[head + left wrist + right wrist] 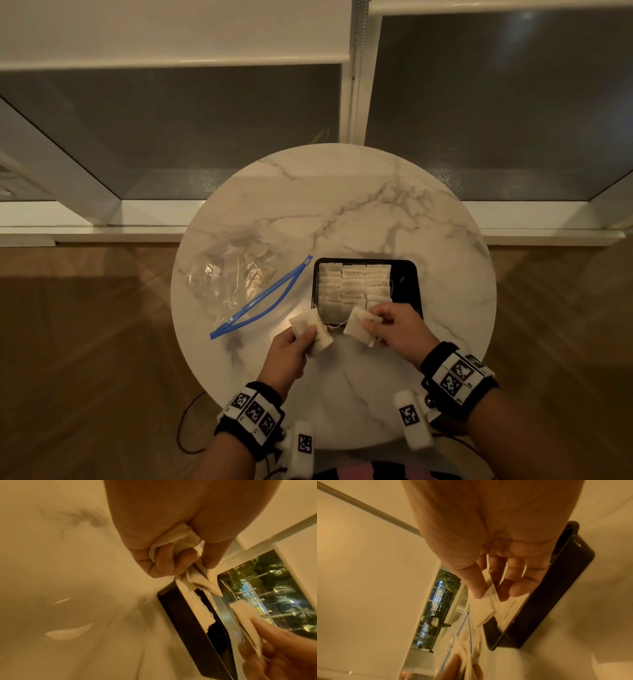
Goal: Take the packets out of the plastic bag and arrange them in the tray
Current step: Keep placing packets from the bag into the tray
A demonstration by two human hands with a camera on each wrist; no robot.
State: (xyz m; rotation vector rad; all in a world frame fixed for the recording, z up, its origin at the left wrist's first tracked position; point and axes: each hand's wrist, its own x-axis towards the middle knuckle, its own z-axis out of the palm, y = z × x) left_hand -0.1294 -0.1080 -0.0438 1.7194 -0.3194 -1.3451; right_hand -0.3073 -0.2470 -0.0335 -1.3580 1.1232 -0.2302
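On a round marble bench (342, 192), an open plastic bag (236, 277) with a few packets lies left, the left hand (291, 346) grips several packets (313, 330), the right hand (397, 325) pinches one packet (356, 325) — just before the black tray (409, 284), nearly filled with packet rows (354, 287).

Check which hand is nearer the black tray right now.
Right. The right hand holds packets over the black tray's near edge. The left hand, gripping more packets, is over the table beyond the tray's near left corner, between it and the plastic bag.
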